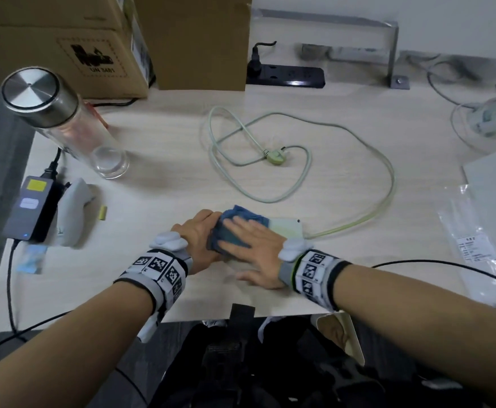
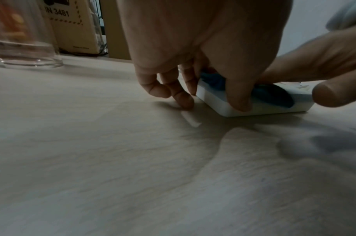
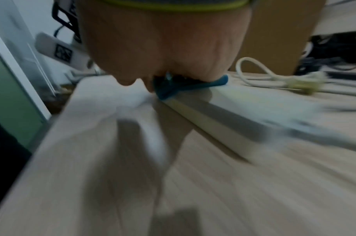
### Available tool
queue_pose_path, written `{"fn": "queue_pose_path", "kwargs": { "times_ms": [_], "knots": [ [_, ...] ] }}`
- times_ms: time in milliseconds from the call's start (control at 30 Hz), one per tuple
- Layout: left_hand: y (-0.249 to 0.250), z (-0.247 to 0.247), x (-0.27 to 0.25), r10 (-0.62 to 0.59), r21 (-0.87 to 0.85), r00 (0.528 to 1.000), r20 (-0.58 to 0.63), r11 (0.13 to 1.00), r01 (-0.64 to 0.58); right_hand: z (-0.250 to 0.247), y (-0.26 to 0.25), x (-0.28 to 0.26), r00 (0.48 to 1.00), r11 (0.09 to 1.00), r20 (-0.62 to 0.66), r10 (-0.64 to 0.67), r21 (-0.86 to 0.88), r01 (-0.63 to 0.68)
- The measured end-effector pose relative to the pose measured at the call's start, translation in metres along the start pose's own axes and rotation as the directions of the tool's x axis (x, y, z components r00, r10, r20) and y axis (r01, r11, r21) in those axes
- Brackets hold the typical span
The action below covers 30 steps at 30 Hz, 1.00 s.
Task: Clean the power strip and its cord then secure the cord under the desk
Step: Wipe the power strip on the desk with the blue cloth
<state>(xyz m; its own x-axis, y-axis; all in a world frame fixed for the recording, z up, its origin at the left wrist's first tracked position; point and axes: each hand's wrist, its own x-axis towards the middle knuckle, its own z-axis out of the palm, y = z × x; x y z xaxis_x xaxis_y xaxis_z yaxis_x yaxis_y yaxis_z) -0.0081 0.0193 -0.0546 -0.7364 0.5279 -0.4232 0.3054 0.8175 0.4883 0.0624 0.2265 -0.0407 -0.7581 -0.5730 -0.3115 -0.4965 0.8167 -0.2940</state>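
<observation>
A white power strip (image 1: 285, 228) lies near the desk's front edge, mostly covered by a blue cloth (image 1: 242, 219). My left hand (image 1: 201, 232) grips the strip's left end; in the left wrist view its thumb (image 2: 240, 99) presses the strip's side (image 2: 215, 104) and the fingers curl round the end. My right hand (image 1: 245, 240) lies flat on the cloth with straight fingers and presses it onto the strip. The pale cord (image 1: 383, 169) runs from the strip's right end in loose loops across the desk to its plug (image 1: 274, 156).
A glass bottle (image 1: 64, 122) with a steel lid stands at the left, with a grey power adapter (image 1: 30, 209) in front of it. Cardboard boxes (image 1: 64, 45) and a black power strip (image 1: 286, 75) sit at the back. A plastic bag (image 1: 473, 234) lies at the right.
</observation>
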Motion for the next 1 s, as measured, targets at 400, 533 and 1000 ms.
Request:
{"fn": "queue_pose_path", "kwargs": {
  "times_ms": [400, 533, 1000],
  "knots": [
    [0.003, 0.01, 0.001, 0.028, -0.021, 0.998, -0.056, 0.999, -0.029, 0.006, 0.012, -0.024, 0.999, 0.997, 0.035, -0.014, -0.08, 0.017],
    [0.001, 0.009, 0.003, 0.066, -0.129, 0.996, -0.062, 0.989, -0.074, 0.003, -0.019, 0.014, 0.997, 0.994, 0.04, 0.066, -0.089, -0.063],
    [0.011, 0.009, 0.007, 0.053, -0.025, 0.998, -0.017, 0.998, -0.054, 0.004, 0.005, -0.022, 0.993, 0.994, 0.056, 0.107, -0.04, -0.105]
  ]
}}
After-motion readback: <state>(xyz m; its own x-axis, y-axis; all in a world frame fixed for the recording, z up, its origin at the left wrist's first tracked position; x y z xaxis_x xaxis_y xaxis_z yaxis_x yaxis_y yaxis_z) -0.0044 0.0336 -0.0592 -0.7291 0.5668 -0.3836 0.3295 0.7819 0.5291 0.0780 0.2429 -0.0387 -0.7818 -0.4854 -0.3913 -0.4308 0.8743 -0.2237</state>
